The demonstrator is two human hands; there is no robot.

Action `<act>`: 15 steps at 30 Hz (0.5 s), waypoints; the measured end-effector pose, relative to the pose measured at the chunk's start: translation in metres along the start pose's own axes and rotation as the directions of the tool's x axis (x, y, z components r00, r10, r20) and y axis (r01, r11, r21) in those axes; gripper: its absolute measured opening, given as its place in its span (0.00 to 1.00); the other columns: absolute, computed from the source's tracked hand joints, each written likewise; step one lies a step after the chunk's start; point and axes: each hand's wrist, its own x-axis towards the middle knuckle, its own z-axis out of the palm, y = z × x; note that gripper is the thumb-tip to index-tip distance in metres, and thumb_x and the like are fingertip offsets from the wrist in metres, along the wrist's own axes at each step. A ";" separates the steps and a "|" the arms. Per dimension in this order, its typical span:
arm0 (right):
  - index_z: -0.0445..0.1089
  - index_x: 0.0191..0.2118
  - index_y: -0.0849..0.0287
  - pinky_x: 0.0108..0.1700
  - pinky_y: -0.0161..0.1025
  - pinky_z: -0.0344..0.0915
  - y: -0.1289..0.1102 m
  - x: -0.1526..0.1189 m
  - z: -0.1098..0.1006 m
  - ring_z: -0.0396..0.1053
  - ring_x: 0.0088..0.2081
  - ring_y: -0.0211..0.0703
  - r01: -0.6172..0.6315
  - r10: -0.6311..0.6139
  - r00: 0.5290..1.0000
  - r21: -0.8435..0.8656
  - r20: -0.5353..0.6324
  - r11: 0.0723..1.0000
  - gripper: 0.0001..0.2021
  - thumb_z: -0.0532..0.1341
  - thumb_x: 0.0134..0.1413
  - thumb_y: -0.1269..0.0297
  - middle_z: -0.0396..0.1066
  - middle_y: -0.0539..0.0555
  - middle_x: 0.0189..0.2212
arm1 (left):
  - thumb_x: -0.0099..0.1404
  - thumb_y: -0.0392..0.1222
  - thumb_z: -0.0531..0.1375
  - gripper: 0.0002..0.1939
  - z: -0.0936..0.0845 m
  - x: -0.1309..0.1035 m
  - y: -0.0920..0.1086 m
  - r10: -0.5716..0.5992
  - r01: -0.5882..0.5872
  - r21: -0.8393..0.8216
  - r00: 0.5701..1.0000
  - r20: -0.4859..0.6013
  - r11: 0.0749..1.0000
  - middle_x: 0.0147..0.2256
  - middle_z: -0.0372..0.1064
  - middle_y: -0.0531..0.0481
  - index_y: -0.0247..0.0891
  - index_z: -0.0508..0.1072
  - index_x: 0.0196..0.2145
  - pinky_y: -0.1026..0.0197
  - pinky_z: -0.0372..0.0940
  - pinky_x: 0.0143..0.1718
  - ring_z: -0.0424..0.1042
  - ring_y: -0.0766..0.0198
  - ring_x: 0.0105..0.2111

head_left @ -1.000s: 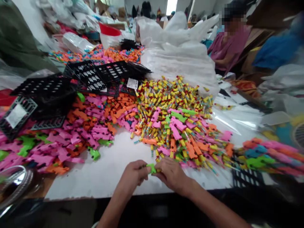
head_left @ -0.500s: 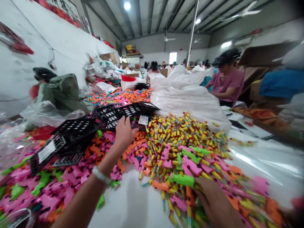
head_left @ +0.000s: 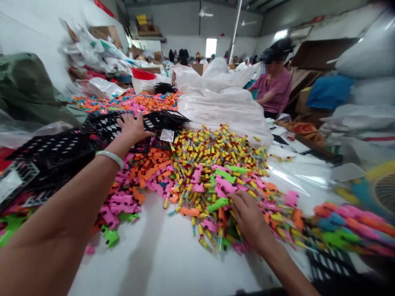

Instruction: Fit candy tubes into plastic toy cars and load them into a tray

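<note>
My left hand (head_left: 132, 128) is stretched forward with its fingers spread over black plastic trays (head_left: 106, 123) that have cut-out holes. A white bangle (head_left: 110, 158) circles that wrist. My right hand (head_left: 249, 217) reaches into the mixed heap at centre right, fingers apart and slightly bent, their tips partly hidden among the pieces. Near its fingers lie a green toy piece (head_left: 217, 204) and a pink toy piece (head_left: 226, 184). Behind them spreads a pile of small yellow tubes with red ends (head_left: 210, 144). Pink toy pieces (head_left: 121, 202) and orange ones lie below my left hand.
More black trays (head_left: 58, 146) are stacked at left beside a green cloth bundle (head_left: 26, 88). White plastic sheeting (head_left: 222, 109) lies behind the yellow tubes. At right are bagged colourful pieces (head_left: 348, 226), a fan (head_left: 384, 187) and a person in a pink shirt (head_left: 274, 86).
The view has tilted down and shifted right. My left hand has reached farther onto the black trays and spread its fingers. My right hand stays by the green toy piece.
</note>
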 end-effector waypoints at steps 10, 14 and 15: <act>0.68 0.50 0.58 0.48 0.46 0.70 -0.030 -0.008 -0.010 0.67 0.45 0.46 -0.031 0.038 0.999 0.230 -0.024 0.973 0.13 0.52 0.63 0.69 0.68 0.59 0.42 | 0.60 0.55 0.63 0.27 0.013 -0.231 0.109 0.411 -0.104 -0.825 0.897 0.164 0.555 0.51 0.71 0.45 0.41 0.68 0.54 0.54 0.65 0.52 0.70 0.54 0.51; 0.66 0.53 0.56 0.49 0.45 0.71 -0.049 -0.019 -0.009 0.68 0.47 0.45 -0.016 0.019 1.000 0.330 -0.006 0.944 0.15 0.53 0.63 0.69 0.69 0.59 0.44 | 0.65 0.48 0.60 0.14 0.025 -0.304 0.135 0.333 0.014 -0.933 0.932 0.143 0.361 0.42 0.75 0.50 0.43 0.72 0.47 0.58 0.67 0.46 0.73 0.60 0.42; 0.65 0.54 0.55 0.49 0.45 0.71 -0.052 -0.022 -0.009 0.68 0.48 0.45 -0.016 0.015 1.000 0.360 0.005 0.933 0.15 0.53 0.62 0.69 0.69 0.58 0.44 | 0.66 0.46 0.59 0.12 0.025 -0.312 0.136 0.303 0.022 -0.941 0.944 0.131 0.339 0.41 0.75 0.51 0.44 0.73 0.46 0.60 0.67 0.45 0.73 0.61 0.41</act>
